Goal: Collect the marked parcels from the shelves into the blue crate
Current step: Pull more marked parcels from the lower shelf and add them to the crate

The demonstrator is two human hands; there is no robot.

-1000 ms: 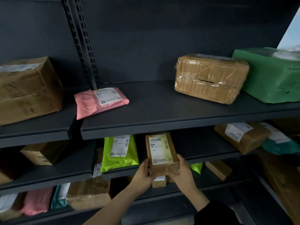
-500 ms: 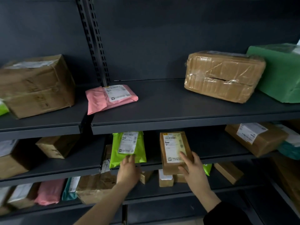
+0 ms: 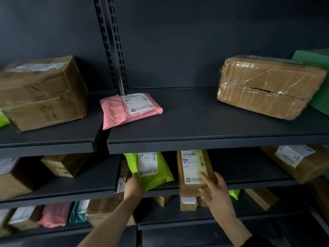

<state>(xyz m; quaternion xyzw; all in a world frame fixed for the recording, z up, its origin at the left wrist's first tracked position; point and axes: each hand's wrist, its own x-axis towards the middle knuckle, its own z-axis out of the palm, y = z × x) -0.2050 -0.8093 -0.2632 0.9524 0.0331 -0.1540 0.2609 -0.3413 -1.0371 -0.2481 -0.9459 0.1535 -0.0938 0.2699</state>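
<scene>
On the middle shelf [image 3: 249, 180] lies a narrow brown box [image 3: 193, 171] with a white label. My right hand [image 3: 216, 191] rests on its near right corner, fingers spread over the label and the side. Left of it lies a lime-green mailer bag [image 3: 151, 172] with a white label. My left hand [image 3: 133, 187] grips the bag's near left corner. The blue crate is out of view.
The top shelf [image 3: 195, 139] carries a pink mailer [image 3: 130, 108], a large brown box [image 3: 42, 91] at the left, a taped brown box [image 3: 267, 86] and a green parcel [image 3: 318, 81] at the right. More boxes and bags fill the middle and bottom shelves.
Both hands set the narrow brown box down on the middle shelf. My left hand then moved left and took hold of the lime-green bag; my right hand stayed on the box.
</scene>
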